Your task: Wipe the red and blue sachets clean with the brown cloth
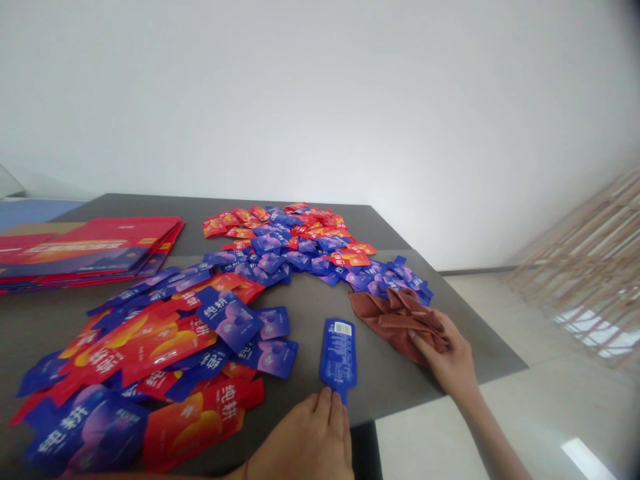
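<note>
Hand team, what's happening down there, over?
Left hand on blue packet. Right hand gripping brown cloth. Other packets heaped left and beyond. Over.

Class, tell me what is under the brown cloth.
The brown cloth, held by the right hand, is over the grey table; blue packets show beyond it. What it covers is hidden.

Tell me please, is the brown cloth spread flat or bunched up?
Bunched up: the brown cloth shows raised, crumpled folds, and the right hand holds one side.
</note>
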A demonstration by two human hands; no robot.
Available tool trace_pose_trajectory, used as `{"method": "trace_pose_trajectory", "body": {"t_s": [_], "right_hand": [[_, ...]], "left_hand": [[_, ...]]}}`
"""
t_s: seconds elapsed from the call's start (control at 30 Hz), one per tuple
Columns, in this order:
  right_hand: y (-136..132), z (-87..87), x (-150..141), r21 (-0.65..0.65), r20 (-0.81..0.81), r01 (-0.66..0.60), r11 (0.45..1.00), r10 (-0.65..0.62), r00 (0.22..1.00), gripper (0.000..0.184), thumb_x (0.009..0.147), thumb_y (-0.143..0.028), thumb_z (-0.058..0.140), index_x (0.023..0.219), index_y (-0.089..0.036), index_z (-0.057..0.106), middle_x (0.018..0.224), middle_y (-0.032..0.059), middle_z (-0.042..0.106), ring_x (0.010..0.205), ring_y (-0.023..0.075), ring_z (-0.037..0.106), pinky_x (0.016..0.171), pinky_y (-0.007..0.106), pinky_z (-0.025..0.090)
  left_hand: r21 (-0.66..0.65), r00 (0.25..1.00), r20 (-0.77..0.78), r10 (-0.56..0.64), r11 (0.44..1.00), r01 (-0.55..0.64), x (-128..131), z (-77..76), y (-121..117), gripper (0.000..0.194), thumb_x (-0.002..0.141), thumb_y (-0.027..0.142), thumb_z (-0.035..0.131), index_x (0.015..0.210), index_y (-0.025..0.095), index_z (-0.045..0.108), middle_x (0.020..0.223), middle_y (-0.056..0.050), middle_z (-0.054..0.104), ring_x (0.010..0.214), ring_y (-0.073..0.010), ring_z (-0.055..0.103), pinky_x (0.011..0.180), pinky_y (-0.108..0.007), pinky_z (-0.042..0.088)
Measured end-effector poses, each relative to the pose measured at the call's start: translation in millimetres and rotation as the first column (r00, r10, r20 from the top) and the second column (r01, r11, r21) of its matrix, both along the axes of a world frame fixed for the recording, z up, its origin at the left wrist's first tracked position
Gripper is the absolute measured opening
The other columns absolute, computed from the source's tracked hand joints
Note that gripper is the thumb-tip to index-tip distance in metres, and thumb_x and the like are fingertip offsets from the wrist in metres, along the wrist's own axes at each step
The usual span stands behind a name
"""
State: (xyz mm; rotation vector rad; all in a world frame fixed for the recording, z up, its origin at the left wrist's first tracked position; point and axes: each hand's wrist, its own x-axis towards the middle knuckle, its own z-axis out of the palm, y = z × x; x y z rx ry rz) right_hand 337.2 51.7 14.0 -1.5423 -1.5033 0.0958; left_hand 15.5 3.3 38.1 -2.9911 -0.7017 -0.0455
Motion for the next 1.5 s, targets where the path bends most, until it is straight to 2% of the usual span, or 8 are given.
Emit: {"method": "trace_pose_trajectory", "body": {"t_s": [0.3, 0.43, 0.57, 0.67, 0.83, 1.03, 1.3, 1.5], "right_hand": [[6.7, 39.3, -12.2, 0.013, 0.031, -0.012, 1.0, 0.012, 0.999, 0.032, 0.088, -0.043, 0.072, 0.112, -0.023, 0.077, 0.115, 0.0072, 0.076, 0.109, 0.0276, 0.072, 0.098, 0.042, 0.058], [0.0, 64.4, -48.1, 0.03, 0.156, -0.24, 0.97, 0.232, 0.96, 0.023, 0.089, -0.032, 0.072, 0.111, -0.027, 0.077, 0.129, 0.0082, 0.071, 0.118, 0.0283, 0.069, 0.1, 0.042, 0.056], [-10.9, 74.8, -88.1, -0.009, 0.26, -0.485, 0.874, 0.47, 0.843, 0.037, 0.087, -0.019, 0.073, 0.122, -0.028, 0.073, 0.137, 0.0096, 0.066, 0.125, 0.0281, 0.063, 0.103, 0.043, 0.053], [-14.5, 78.8, -110.3, -0.209, 0.3, -0.641, 0.739, 0.672, 0.677, 0.037, 0.086, -0.016, 0.075, 0.12, -0.029, 0.074, 0.14, 0.0073, 0.065, 0.126, 0.0268, 0.059, 0.104, 0.042, 0.053], [-5.0, 84.4, -121.5, -0.44, 0.354, -0.663, 0.605, 0.796, 0.492, 0.033, 0.09, -0.019, 0.072, 0.12, -0.034, 0.078, 0.143, 0.0022, 0.064, 0.131, 0.0265, 0.053, 0.113, 0.044, 0.046], [22.3, 82.3, -114.8, -0.444, 0.448, -0.604, 0.662, 0.747, 0.491, 0.039, 0.093, -0.023, 0.07, 0.129, -0.037, 0.075, 0.144, 0.004, 0.062, 0.128, 0.0284, 0.054, 0.11, 0.048, 0.047], [63.2, 52.7, -100.0, -0.272, 0.389, -0.455, 0.848, 0.53, 0.754, 0.041, 0.083, -0.006, 0.065, 0.118, -0.024, 0.078, 0.133, 0.0099, 0.068, 0.121, 0.0288, 0.06, 0.105, 0.049, 0.052], [47.5, 55.0, -92.3, -0.027, 0.197, -0.434, 0.901, 0.43, 0.881, 0.036, 0.086, -0.012, 0.068, 0.119, -0.025, 0.077, 0.134, 0.0098, 0.068, 0.125, 0.0276, 0.063, 0.107, 0.049, 0.052]], "left_hand": [[-0.015, 0.999, -0.03, -0.022, 1.0, 0.021, 3.8, -22.7, -0.2, 0.02, 0.094, 0.02, 0.071, 0.108, 0.007, 0.079, 0.113, -0.023, 0.077, 0.094, -0.0267, 0.074, 0.065, -0.032, 0.053], [0.011, 0.996, -0.02, -0.082, 0.997, 0.082, 3.4, -30.4, -0.6, 0.018, 0.095, 0.019, 0.071, 0.108, 0.01, 0.079, 0.108, -0.022, 0.078, 0.098, -0.0279, 0.073, 0.071, -0.034, 0.051], [0.015, 0.997, -0.008, -0.074, 0.997, 0.074, 4.4, -32.3, -1.4, 0.02, 0.096, 0.02, 0.07, 0.109, 0.008, 0.079, 0.105, -0.023, 0.077, 0.095, -0.0281, 0.072, 0.07, -0.035, 0.05], [-0.003, 0.997, 0.016, -0.075, 0.997, 0.075, 4.7, -26.7, -1.1, 0.021, 0.097, 0.023, 0.069, 0.107, 0.007, 0.079, 0.101, -0.023, 0.078, 0.084, -0.0254, 0.071, 0.062, -0.032, 0.047], [-0.001, 0.995, 0.022, -0.095, 0.995, 0.095, 2.0, -20.6, 1.3, 0.021, 0.098, 0.021, 0.066, 0.106, 0.007, 0.079, 0.095, -0.022, 0.078, 0.073, -0.0215, 0.069, 0.06, -0.031, 0.045], [-0.061, 0.996, 0.023, -0.086, 0.994, 0.087, 1.2, -26.8, 6.1, 0.018, 0.098, 0.016, 0.067, 0.11, 0.01, 0.079, 0.103, -0.02, 0.078, 0.086, -0.0211, 0.072, 0.069, -0.03, 0.049], [-0.035, 0.995, -0.059, -0.078, 0.997, 0.076, 2.5, -13.9, 4.8, 0.019, 0.1, 0.019, 0.066, 0.109, 0.01, 0.08, 0.115, -0.023, 0.076, 0.098, -0.0265, 0.074, 0.07, -0.034, 0.054], [-0.075, 0.996, -0.052, -0.071, 0.995, 0.067, 2.3, -11.6, 5.2, 0.02, 0.1, 0.017, 0.064, 0.111, 0.008, 0.079, 0.117, -0.024, 0.075, 0.1, -0.0266, 0.074, 0.068, -0.032, 0.055]]}}
